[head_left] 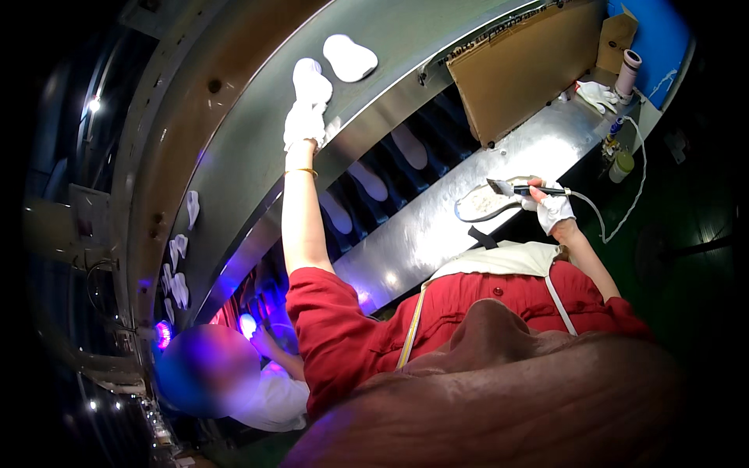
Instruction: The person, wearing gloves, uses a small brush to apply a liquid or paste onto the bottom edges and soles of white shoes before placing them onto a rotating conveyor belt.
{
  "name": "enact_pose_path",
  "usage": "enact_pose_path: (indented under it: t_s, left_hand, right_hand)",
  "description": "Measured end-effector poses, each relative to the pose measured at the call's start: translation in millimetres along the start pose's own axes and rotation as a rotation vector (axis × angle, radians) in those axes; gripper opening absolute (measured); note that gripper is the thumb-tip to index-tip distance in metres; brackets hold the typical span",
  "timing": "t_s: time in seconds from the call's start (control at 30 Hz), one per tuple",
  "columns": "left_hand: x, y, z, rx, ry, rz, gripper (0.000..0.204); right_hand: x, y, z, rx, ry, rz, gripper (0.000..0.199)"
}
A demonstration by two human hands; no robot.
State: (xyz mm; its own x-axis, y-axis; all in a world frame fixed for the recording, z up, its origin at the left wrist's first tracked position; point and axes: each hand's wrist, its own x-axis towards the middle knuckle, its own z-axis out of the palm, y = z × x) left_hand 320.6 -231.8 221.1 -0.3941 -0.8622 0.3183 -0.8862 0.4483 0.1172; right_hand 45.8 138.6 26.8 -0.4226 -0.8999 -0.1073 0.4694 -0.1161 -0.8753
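Observation:
My left hand [306, 126], in a white glove, stretches out over the belt. Its fingers are closed at the near end of a white shoe sole [310, 80]; the glove hides part of the grip. Just right of that sole lies another white sole [349, 58]. My right hand [554, 209], also gloved with some fingertips bare, grips a flat brush [502, 187] with a black handle and a thin hose at its end. Beneath the bristles, a shoe sole [477, 203] with a pale inner face rests on the metal bench.
The grey conveyor belt [242, 168] curves away left, carrying several white pieces [179, 288]. More soles [409, 147] sit on a lower rack. A cardboard sheet [523, 74], a spare glove [597, 95] and a pink bottle [628, 72] stand far right. A co-worker [265, 398] is lower left.

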Motion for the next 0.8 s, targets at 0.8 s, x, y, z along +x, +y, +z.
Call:
enact_pose_path:
  t_s: [0.8]
  left_hand:
    - [-50, 86, -33, -0.878, 0.535, 0.169, 0.026]
  right_hand:
    - [35, -66, 12, 0.272, -0.031, 0.132, 0.014]
